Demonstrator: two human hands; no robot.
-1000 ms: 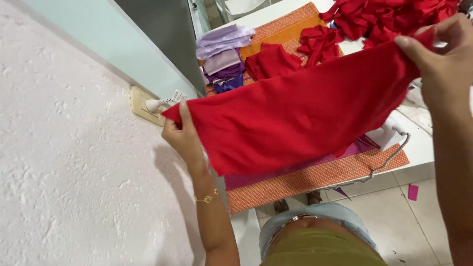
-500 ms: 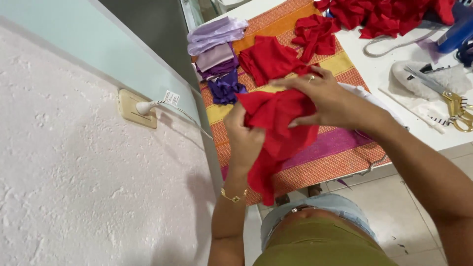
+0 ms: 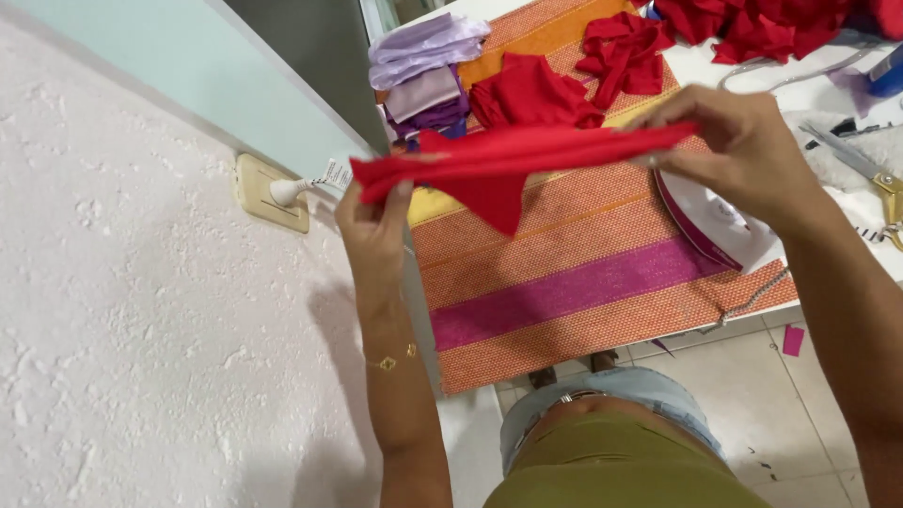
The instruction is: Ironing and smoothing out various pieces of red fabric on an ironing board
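Two hands, left hand and right hand, pinch a folded red cloth taut between closed fingers.

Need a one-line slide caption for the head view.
Both hands, left hand and right hand, hold a folded red cloth stretched above a striped mat, beside a white iron.

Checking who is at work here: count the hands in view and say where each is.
2. The left hand pinches the left end of the folded red cloth near the wall; the right hand grips its right end above the striped mat. None seem hidden.
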